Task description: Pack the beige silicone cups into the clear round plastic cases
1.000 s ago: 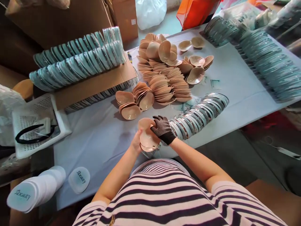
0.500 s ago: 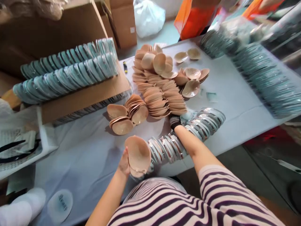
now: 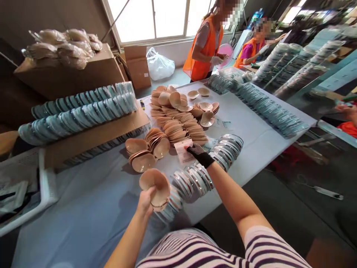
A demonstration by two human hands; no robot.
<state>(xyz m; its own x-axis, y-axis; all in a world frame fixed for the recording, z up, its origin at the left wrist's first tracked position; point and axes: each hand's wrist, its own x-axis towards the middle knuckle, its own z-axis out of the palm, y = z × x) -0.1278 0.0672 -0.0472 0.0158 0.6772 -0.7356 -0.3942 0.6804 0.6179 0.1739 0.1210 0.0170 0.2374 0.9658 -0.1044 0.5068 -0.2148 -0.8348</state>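
Head view: left hand [image 3: 145,201] grips glossy beige cups [image 3: 156,188]

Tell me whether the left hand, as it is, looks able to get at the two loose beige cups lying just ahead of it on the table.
Probably not freely: the left hand already holds a beige cup, though nothing lies between it and the loose cups.

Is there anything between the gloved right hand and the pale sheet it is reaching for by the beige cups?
Nothing visible stands in the way. The right hand in its black glove already has its fingers on the pale sheet, beside the beige cups. The left hand holds a separate cup stack nearer the body.
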